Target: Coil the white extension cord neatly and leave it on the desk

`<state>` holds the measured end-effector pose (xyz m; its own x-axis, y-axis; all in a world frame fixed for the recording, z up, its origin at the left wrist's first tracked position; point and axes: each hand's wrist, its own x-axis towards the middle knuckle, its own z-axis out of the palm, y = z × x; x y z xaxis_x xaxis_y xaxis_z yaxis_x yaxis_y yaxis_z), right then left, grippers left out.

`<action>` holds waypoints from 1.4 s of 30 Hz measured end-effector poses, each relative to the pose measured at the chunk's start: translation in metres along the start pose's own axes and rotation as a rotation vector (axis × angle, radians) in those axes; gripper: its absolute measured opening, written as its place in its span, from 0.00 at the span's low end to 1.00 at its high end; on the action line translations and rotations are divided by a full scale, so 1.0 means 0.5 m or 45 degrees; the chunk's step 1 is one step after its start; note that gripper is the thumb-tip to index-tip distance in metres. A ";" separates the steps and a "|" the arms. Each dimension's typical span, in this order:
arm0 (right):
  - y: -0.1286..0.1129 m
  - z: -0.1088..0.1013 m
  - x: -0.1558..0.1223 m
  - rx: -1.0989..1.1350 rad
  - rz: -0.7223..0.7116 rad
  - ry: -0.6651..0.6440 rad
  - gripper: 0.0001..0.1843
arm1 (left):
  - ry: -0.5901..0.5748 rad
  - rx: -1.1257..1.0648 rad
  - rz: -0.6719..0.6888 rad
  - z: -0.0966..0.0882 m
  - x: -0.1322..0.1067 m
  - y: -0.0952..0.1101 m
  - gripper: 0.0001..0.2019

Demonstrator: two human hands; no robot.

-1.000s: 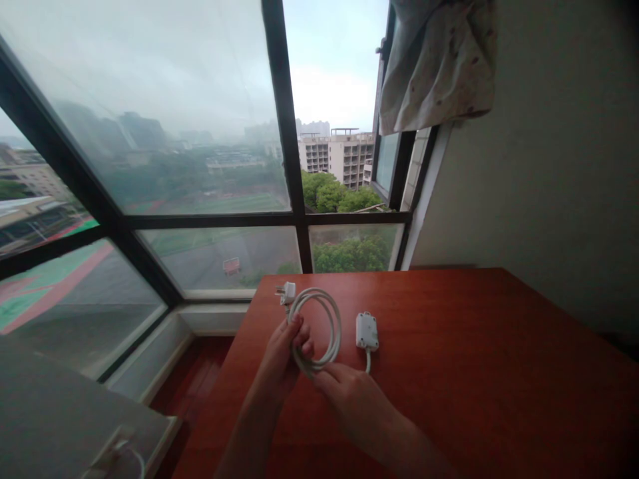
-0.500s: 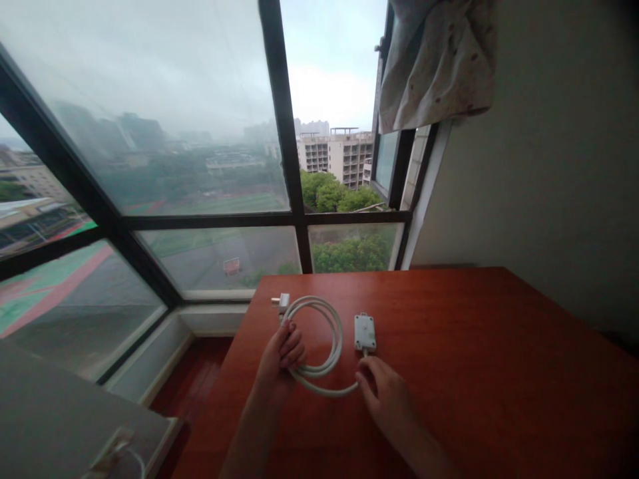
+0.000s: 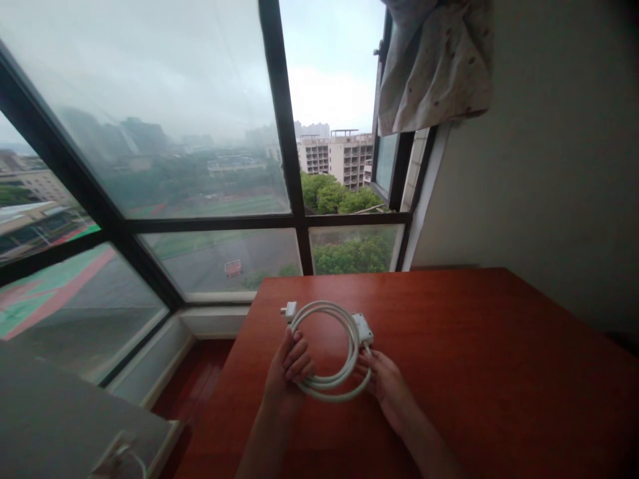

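A white extension cord (image 3: 327, 306) is coiled in several loops above the wooden table. My left hand (image 3: 289, 369) is closed around the left side of the coil. Just above those fingers sticks out the white plug (image 3: 291, 311), its pins pointing left. At the right, my right hand (image 3: 389, 379) has its fingers closed on the cord close to the white socket box (image 3: 365, 329). The coil partly covers this box, which is tilted. Some right fingertips are hidden behind the cord.
The reddish-brown table (image 3: 449, 332) reaches to the window frame (image 3: 214, 224) and the wall (image 3: 539, 166). A curtain (image 3: 434, 73) hangs at upper right. At lower left is a wall outlet with a white cable (image 3: 132, 456).
My right hand has brought the socket box and its length of cord in against the coil, and the box has tilted. The coil and plug have shifted slightly right.
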<state>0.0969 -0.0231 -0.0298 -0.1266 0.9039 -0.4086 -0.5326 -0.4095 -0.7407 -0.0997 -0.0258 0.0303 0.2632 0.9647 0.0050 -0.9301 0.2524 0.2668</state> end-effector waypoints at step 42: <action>-0.044 -0.111 0.070 -0.433 -0.556 0.265 0.24 | 0.342 2.361 0.164 -0.090 0.088 -0.089 0.16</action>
<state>0.1508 0.0109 -0.0573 0.2289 0.9685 -0.0976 -0.1959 -0.0524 -0.9792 -0.0582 0.0085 -0.0248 0.0104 0.9996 0.0249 0.5319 -0.0266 0.8464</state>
